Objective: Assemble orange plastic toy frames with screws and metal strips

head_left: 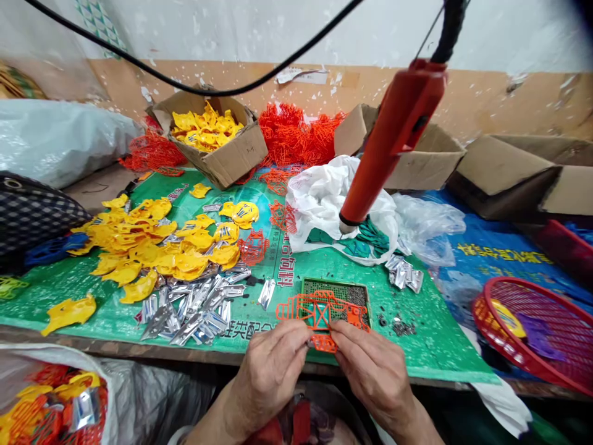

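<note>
Both my hands hold an orange plastic frame (319, 310) at the table's front edge. My left hand (273, 364) pinches its lower left part with closed fingers. My right hand (370, 364) pinches its lower right part, fingers closed too. The frame lies over a small green tray (356, 292) with a perforated bottom. Silver plastic parts (194, 309) lie in a heap to the left of my hands. Yellow plastic parts (148, 244) are piled further left. An orange-red powered screwdriver (391, 136) hangs on a cable above the table, tip down.
A cardboard box (231, 154) of yellow parts and heaps of orange frames (296, 133) stand at the back. A white bag (324, 198) holds green parts (370, 238). A red basket (537, 327) sits at the right. Small screws (401, 324) lie near the tray. A bag (55, 408) of assembled pieces is at the lower left.
</note>
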The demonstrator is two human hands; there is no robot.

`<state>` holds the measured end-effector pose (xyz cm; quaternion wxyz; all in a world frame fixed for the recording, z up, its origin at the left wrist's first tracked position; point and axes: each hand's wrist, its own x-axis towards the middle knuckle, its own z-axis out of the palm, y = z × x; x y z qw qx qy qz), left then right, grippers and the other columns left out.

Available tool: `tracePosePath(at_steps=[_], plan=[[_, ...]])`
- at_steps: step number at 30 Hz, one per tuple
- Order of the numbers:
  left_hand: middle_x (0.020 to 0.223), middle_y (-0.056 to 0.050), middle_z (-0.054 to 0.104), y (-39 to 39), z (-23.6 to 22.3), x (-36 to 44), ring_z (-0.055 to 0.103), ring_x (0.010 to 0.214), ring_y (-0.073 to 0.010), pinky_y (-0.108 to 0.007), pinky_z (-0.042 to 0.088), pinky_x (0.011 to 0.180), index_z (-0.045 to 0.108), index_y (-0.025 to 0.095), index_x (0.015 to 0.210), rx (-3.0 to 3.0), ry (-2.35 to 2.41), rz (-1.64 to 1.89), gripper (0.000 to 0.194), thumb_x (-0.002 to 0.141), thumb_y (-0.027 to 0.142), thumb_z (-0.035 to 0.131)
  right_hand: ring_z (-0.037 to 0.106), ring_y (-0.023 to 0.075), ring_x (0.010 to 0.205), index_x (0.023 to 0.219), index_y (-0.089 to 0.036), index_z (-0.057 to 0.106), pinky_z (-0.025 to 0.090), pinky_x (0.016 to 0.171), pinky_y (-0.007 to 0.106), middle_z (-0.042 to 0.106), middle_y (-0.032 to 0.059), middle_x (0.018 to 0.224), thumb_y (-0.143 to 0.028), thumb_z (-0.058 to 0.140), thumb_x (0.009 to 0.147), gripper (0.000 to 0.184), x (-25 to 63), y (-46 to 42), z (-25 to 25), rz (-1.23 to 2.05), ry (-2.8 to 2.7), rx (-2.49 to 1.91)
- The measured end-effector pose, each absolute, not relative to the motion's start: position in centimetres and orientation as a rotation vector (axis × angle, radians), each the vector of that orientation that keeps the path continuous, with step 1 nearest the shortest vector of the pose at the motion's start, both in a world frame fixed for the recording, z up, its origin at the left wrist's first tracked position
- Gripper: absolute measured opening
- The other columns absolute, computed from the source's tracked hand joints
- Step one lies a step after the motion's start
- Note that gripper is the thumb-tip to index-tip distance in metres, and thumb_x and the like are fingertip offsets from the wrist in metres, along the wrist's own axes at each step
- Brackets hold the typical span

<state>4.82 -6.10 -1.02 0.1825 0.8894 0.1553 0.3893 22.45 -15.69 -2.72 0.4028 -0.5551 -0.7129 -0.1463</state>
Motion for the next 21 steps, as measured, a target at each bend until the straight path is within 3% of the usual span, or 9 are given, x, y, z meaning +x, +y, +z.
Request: tracePosePath(at_steps=[3, 8, 11, 16, 21], plan=[[0.091, -0.009, 0.072, -6.3, 0.2, 4.5, 0.07, 0.082, -0.0176, -0.025, 0.057, 0.07, 0.06, 0.013, 0.112, 2.64, 0.406, 0.894, 0.028, 0.09, 0.002, 0.047, 0.076, 0.0175, 0.074, 0.098, -0.015, 0.066, 0.056, 0.061, 0.026, 0.079, 0.0117, 0.089, -0.009, 0.053, 0.093, 0.015, 22.3, -15.6, -2.1, -0.306, -1.805, -1.392], [0.068, -0.002, 0.061, -7.3, 0.6, 3.6, 0.059, 0.06, -0.0156, -0.024, 0.046, 0.051, 0.059, 0.02, 0.079, 2.624, 0.297, 0.647, 0.021, 0.082, 0.004, 0.044, 0.067, 0.0128, 0.058, 0.091, -0.017, 0.061, 0.049, 0.052, 0.022, 0.073, 0.0058, 0.073, -0.013, 0.046, 0.097, 0.017, 21.7, -16.0, 0.1, 0.154, -1.88, -1.202], [0.064, 0.0, 0.059, -8.0, 0.1, 3.3, 0.054, 0.053, -0.0122, -0.022, 0.038, 0.045, 0.055, 0.021, 0.074, 2.459, 0.204, 0.569, 0.018, 0.077, 0.006, 0.046, 0.061, 0.0117, 0.052, 0.084, -0.018, 0.059, 0.043, 0.048, 0.022, 0.066, 0.0017, 0.063, -0.022, 0.044, 0.099, 0.021, 21.4, -16.4, 1.0, 0.376, -1.898, -1.14], [0.073, -0.002, 0.067, -8.4, 2.4, 3.5, 0.059, 0.065, -0.013, -0.023, 0.042, 0.061, 0.06, 0.018, 0.075, 2.18, 0.487, 0.182, 0.019, 0.082, 0.006, 0.046, 0.064, 0.0126, 0.063, 0.082, -0.018, 0.06, 0.043, 0.058, 0.024, 0.067, 0.0014, 0.069, -0.034, 0.046, 0.1, 0.027, 21.6, -16.9, 1.0, 0.711, -1.865, -1.266], [0.069, 0.0, 0.06, -7.1, 2.9, 3.8, 0.05, 0.065, -0.013, -0.024, 0.037, 0.061, 0.065, 0.017, 0.074, 1.684, 0.642, 0.096, 0.023, 0.088, 0.026, 0.049, 0.062, 0.0147, 0.068, 0.083, -0.017, 0.064, 0.042, 0.061, 0.025, 0.066, 0.0033, 0.075, -0.036, 0.056, 0.095, 0.024, 21.8, -15.6, 0.0, 0.811, -1.754, -1.375]])
